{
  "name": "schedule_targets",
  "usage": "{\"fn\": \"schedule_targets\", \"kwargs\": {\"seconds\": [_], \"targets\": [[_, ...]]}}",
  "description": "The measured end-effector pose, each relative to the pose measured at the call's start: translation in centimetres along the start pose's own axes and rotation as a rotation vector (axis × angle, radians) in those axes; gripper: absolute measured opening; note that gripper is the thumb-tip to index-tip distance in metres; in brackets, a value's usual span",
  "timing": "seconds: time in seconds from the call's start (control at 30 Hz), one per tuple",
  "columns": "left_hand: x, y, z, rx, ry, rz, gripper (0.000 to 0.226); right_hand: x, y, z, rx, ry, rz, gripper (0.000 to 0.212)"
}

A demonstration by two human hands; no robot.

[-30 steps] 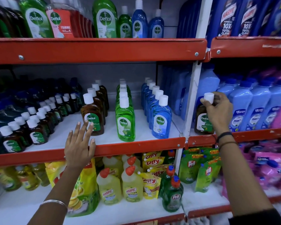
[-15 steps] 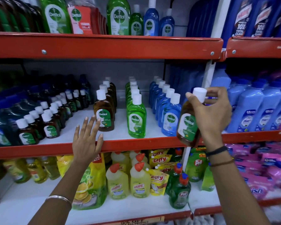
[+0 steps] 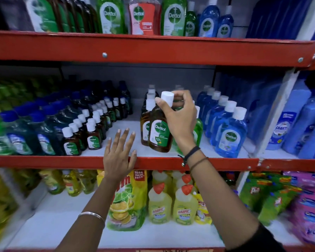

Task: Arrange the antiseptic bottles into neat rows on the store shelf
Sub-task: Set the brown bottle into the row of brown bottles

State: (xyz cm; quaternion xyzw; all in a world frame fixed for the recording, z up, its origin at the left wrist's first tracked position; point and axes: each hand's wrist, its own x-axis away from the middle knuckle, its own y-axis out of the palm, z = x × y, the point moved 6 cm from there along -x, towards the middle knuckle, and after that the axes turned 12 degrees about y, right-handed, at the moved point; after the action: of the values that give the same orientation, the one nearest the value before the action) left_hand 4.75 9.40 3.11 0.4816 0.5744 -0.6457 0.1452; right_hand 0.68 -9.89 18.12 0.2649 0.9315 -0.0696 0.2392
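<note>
Brown Dettol bottle [image 3: 159, 131] is hanging upright, slightly tilted, just before the brown row's front bottle [image 3: 145, 128], your right hand [image 3: 180, 117] pinching its white cap [image 3: 167, 99], your left hand [image 3: 119, 155] resting spread-fingered on the shelf lip [image 3: 62, 161].

Brown Dettol bottle going in at the front of the brown row

The brown antiseptic bottle [image 3: 159, 132] has a white cap and a green-and-white Dettol label facing out; it's tilted a bit, top leaning right, held by the neck near the cap, base down at the front edge of the middle shelf [image 3: 171, 163]. Right behind it is the row of matching brown bottles [image 3: 146, 122], upright, running toward the back. To the right is the green row [image 3: 198, 131], mostly hidden, then the blue row [image 3: 227, 131], neat, single file. To the left are two rows of small brown bottles [image 3: 91, 130], white caps lined up.
</note>
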Motion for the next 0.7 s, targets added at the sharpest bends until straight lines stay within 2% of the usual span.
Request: {"fn": "schedule_targets", "kwargs": {"seconds": [0.23, 0.47, 0.6, 0.7], "targets": [[0.1, 0.2, -0.1, -0.012, 0.036, 0.058, 0.054, -0.4, 4.1, 3.9, 0.125, 0.05, -0.03, 0.034], [0.1, 0.3, 0.0, 0.017, 0.033, 0.038, 0.053, -0.1, 4.9, 5.1, 0.134, 0.057, -0.04, 0.037], [-0.4, -0.3, 0.4, 0.172, -0.084, 0.026, 0.052, 1.2, 4.4, 6.2, 0.054, 0.073, -0.144, 0.047], [-1.3, -1.6, 1.5, 0.457, -0.236, 0.073, 0.055, 4.1, 3.0, 7.6, 0.03, 0.182, -0.189, 0.063]]}}
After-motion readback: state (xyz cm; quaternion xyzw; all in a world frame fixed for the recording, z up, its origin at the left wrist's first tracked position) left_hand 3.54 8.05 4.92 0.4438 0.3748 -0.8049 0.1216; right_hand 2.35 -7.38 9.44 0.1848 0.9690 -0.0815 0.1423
